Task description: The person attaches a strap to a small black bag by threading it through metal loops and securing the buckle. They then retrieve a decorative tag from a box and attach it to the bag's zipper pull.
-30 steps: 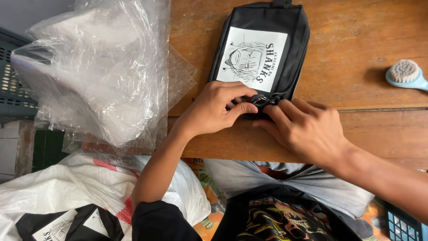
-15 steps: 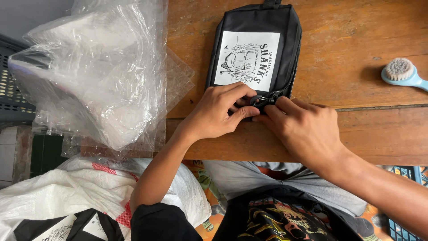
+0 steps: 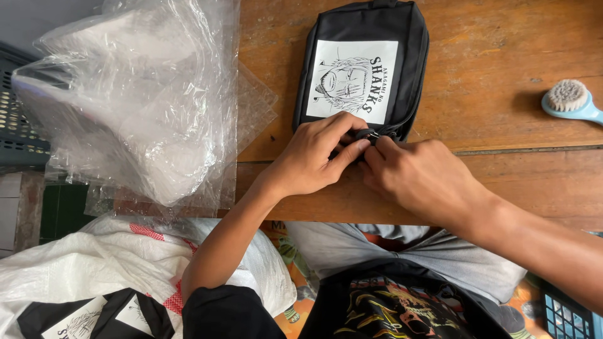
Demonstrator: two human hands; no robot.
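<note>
Two hands on black pouch, wooden table, blue brush

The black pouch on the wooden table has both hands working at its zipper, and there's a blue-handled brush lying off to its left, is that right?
Not quite: the brush lies to the right of the black pouch, not the left, as the head view shows. To the left is a heap of clear plastic bags. The rest holds: the left hand and right hand meet at the zipper on the wooden table.
</note>
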